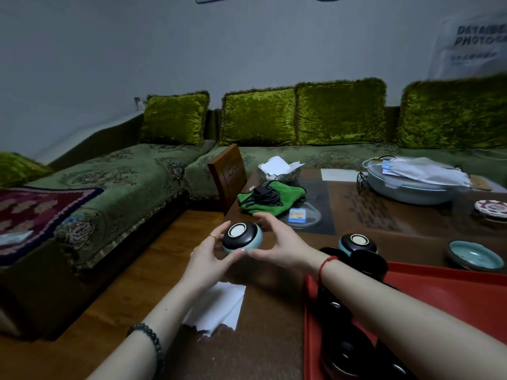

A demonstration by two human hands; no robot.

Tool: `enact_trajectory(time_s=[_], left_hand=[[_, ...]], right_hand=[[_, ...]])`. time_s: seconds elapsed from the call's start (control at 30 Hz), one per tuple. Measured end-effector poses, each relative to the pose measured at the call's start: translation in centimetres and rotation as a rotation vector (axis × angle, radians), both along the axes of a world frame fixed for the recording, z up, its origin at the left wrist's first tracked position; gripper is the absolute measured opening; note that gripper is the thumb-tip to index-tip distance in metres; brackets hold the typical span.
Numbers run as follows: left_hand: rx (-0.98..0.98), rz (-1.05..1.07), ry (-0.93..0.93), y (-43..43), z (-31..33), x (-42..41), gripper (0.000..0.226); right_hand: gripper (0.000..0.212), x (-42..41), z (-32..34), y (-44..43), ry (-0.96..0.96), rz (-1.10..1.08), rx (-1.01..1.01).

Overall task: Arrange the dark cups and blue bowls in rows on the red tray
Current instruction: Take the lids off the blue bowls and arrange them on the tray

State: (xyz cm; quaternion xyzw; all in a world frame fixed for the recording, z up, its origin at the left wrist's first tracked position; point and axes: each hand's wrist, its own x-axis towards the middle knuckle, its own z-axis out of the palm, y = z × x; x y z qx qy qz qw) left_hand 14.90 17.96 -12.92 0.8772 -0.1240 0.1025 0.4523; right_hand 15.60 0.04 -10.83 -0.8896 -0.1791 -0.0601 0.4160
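Head view: you hold one blue bowl (pixel 242 237) upside down between both hands, above the table's (pixel 274 346) left edge.
Left hand (pixel 211 256): fingers curled round the bowl's left side, thumb under it.
Right hand (pixel 277 244): fingers arched over the bowl's far side, thumb pinching its lower right.
Key relation: red tray (pixel 444 292) lies to your right and nearer you, under your right forearm; that hand is the closer carrier.
On the tray: dark cups (pixel 369 263) crowd its left side, partly hidden by the arm.
Other bowls: an inverted bowl (pixel 356 242) and an upright bowl (pixel 473 255) sit just beyond the tray's far edge.
Obstacle: probably the cups, while lowering.
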Motion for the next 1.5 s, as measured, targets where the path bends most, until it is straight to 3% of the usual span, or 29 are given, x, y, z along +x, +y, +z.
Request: enact_trajectory(time_s=[0.17,0.33,0.47,0.6,0.67,0.8,1.17,1.5], left_hand=[[-0.186,-0.128,0.016,-3.1,2.6,-2.1,0.047],[-0.458,-0.266,0.216,-7.9,4.7,-4.6,0.027],[-0.537,-0.359,0.318,-12.0,5.9,-6.2,0.037],[-0.704,-0.492,0.432,-15.8,6.3,-7.6,0.024],[-0.738,-0.524,0.476,-17.8,6.2,-8.3,0.028],[-0.640,-0.534,0.570,-21.1,6.0,-10.1,0.051],[-0.486,-0.441,0.530,-26.4,3.4,-12.9,0.015],[-0.473,-0.318,0.652,-29.6,0.8,-13.2,0.032]], right_hand=[[0.064,-2.5,2.3,-2.5,-0.096,-0.027,0.185],[0.050,-5.5,4.5,-6.0,-0.146,-0.070,0.319],[0.061,-8.1,5.6,-9.3,-0.211,-0.101,0.317],[0.076,-11.1,5.8,-12.9,-0.233,-0.095,0.252],[0.079,-12.4,5.7,-14.7,-0.245,-0.109,0.240],[0.080,-14.5,5.3,-17.8,-0.234,-0.158,0.246],[0.091,-17.8,1.9,-23.2,-0.161,-0.347,0.149],[0.086,-17.0,-2.8,-24.9,-0.032,-0.455,0.168]])
